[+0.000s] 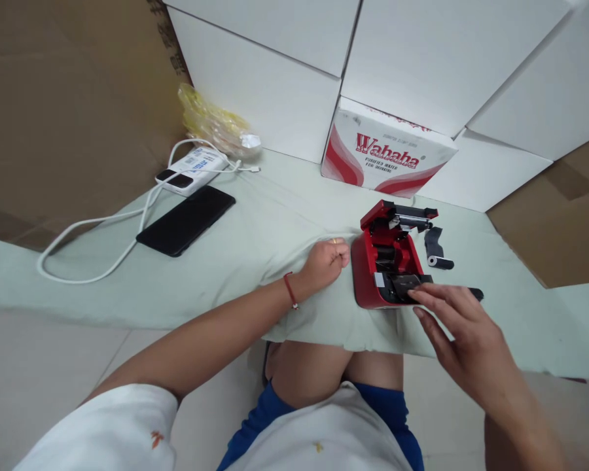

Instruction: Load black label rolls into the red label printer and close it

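Observation:
A small red printer [366, 278] stands on the cloth-covered table with its hinged lid [380, 210] raised. Inside it lies a dark roll [385, 254], and a dark strip of film [405, 284] covers the black front part. The fingertips of my right hand [464, 327] rest on this strip; the fingers are stretched out and the thumb stays apart, near the printer's front edge. Beside the printer's left wall, my left hand [325, 263] lies on the cloth as a fist, with nothing visible in it.
Right of the printer lies a small black roll [440, 262] with a loose dark strip. A Wahaha carton [387, 147] stands behind. At the left are a black phone [186, 220], a white power bank [196, 171], a white cable [86, 280] and a yellow plastic bag [216, 121].

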The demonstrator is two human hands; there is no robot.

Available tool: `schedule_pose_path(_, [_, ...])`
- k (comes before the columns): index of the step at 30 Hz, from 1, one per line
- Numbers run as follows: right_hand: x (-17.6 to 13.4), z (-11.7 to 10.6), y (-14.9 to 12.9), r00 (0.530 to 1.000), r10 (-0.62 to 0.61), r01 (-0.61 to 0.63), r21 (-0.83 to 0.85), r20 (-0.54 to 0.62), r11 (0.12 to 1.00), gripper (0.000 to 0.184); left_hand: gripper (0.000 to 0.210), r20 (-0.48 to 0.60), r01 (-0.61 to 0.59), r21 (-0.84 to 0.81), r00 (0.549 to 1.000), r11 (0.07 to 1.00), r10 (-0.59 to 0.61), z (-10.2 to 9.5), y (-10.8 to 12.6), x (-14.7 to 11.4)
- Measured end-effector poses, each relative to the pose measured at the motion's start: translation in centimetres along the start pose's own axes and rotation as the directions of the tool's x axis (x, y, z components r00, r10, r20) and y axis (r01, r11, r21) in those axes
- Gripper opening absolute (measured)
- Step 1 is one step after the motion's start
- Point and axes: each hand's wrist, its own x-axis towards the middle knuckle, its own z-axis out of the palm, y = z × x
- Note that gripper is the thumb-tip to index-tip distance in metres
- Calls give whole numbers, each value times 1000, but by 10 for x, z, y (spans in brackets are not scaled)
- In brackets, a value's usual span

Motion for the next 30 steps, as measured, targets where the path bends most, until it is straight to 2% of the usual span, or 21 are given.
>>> schedule_pose_path(4, [-18, 6, -10, 1000, 22, -21, -34, 3, 999, 46, 26, -218, -68, 40, 973, 997, 76, -12, 15, 7])
schedule_pose_path(8, [-21, 17, -10, 1000, 16, -16, -42, 21, 999, 46, 22, -300, -91, 219, 941, 972, 155, -26, 42, 24])
schedule_pose_path(11, [-20, 25, -9, 999, 32, -31, -36, 14, 999, 47, 18, -288, -109, 316, 935, 942, 205, -33, 62, 42])
schedule_pose_path(15, [-20, 32, -10, 999, 42, -42, -13, -29, 999, 51, 24, -224, -177, 319, 940, 931, 255, -35, 76, 63])
schedule_pose_path(21, [-26, 34, -10, 995, 48, -43, 53, -89, 998, 60, 45, -122, -219, 229, 960, 949, 251, -21, 73, 73])
schedule_pose_path(27, [-29, 44, -7, 993, 3, 4, 52, -116, 999, 58, 34, -111, -139, 178, 981, 974, 160, -16, 66, 74])
schedule_pose_path(30, [-27, 49, -6, 993, 0, 6, 47, -120, 999, 59, 29, -83, -151, 143, 983, 978, 164, -15, 67, 73])
